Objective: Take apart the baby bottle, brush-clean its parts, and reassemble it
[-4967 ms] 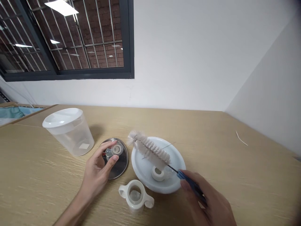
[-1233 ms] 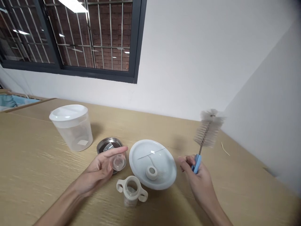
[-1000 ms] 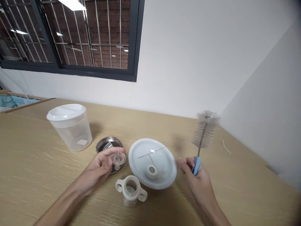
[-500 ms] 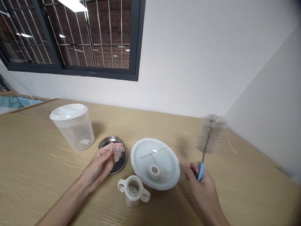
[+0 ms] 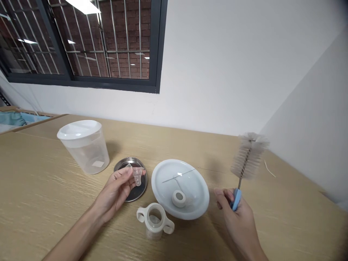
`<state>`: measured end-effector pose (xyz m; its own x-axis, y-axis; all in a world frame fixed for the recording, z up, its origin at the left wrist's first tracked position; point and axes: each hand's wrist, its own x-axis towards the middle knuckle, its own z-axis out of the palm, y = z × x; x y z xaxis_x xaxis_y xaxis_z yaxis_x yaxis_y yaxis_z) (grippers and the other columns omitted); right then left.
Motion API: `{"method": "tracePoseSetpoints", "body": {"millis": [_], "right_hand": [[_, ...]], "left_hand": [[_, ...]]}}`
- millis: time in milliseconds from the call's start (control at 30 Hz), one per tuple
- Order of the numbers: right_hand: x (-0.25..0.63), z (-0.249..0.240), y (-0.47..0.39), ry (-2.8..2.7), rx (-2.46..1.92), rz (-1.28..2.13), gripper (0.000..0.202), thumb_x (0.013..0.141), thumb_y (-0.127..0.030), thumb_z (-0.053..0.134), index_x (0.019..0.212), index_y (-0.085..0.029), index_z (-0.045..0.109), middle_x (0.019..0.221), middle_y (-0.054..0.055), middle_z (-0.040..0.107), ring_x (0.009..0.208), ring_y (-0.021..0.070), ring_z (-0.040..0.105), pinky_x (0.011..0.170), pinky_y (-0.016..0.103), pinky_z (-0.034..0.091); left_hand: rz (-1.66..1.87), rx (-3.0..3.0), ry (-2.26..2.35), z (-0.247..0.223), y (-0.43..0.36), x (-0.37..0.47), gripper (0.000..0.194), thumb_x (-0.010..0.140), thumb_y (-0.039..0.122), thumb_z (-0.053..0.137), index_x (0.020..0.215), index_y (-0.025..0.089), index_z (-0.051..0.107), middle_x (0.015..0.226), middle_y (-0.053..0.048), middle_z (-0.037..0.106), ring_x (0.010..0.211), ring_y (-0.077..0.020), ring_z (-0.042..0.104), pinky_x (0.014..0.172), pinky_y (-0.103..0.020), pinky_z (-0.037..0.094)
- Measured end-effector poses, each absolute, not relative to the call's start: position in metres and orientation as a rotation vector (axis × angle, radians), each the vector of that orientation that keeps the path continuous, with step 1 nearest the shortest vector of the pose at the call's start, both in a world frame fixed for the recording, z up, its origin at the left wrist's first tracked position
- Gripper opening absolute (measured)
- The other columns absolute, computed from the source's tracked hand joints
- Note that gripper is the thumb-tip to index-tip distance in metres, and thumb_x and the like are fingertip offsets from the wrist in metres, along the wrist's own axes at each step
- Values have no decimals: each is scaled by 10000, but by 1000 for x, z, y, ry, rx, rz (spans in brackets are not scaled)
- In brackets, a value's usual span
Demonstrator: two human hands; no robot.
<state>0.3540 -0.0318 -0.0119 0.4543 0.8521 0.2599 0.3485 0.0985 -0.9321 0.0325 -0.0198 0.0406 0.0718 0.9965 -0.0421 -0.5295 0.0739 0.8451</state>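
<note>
A clear bottle nipple (image 5: 138,177) is pinched between the thumb and fingers of my left hand (image 5: 118,190), above a round metal dish (image 5: 133,194). My right hand (image 5: 237,214) grips the blue handle of a bottle brush (image 5: 248,157), bristles pointing up. Between the hands stands a white bowl (image 5: 163,172) with a white ring (image 5: 178,198) and a thin straw-like stick (image 5: 178,176) across it. A small two-handled baby bottle (image 5: 154,224), its top uncovered, stands upright in front of the bowl.
At the left stands a translucent plastic bucket (image 5: 87,152) with a white lid. A thin pale strip (image 5: 269,168) lies at the right of the wooden table (image 5: 54,203). Behind are a wall and a barred window; light-blue cloth (image 5: 21,117) shows at far left.
My right hand has shifted slightly right with the brush. In my left fingers the nipple has turned a little and sits slightly further right.
</note>
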Motion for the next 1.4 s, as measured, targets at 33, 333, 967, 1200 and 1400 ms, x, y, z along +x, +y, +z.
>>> {"method": "tracePoseSetpoints", "body": {"millis": [33, 333, 967, 1200, 1400], "right_hand": [[354, -12, -32, -1115, -1496, 517, 508, 795, -616, 685, 696, -263, 334, 630, -47, 399, 612, 146, 410, 595, 297, 366], [353, -12, -34, -1117, -1540, 537, 538, 824, -652, 652, 699, -263, 302, 648, -59, 336, 606, 134, 340, 571, 296, 323], [362, -21, -38, -1053, -1390, 719, 586, 926, -763, 465, 662, -246, 386, 629, -38, 362, 568, 135, 353, 498, 287, 313], [355, -15, -49, -1261, -1558, 403, 508, 921, -700, 550, 748, -223, 573, 599, -30, 483, 540, 139, 457, 507, 264, 387], [347, -8, -58, -1482, -1461, 366, 393, 979, -527, 542, 1097, -205, 735, 1000, 48, 778, 902, 212, 733, 714, 232, 569]], "left_hand": [[1340, 784, 785, 41, -20, 32, 284, 785, 372, 874, 876, 109, 815, 900, -128, 803, 808, -169, 697, 794, -235, 555], [1399, 815, 901, 41, -23, 29, 243, 696, 246, 941, 850, 151, 779, 943, -71, 799, 892, -144, 716, 842, -198, 529], [1266, 1161, 960, 35, -22, 25, 471, 800, 305, 871, 1241, 208, 737, 1133, -129, 797, 1090, -230, 729, 941, -275, 539], [1371, 1294, 1103, 31, -18, 31, 405, 814, 377, 839, 1165, 186, 768, 1221, -142, 778, 1109, -271, 747, 982, -336, 571], [1355, 1604, 1320, 18, -16, 25, 317, 931, 428, 685, 1154, 224, 779, 1234, -103, 772, 1157, -268, 710, 1016, -371, 544]]}}
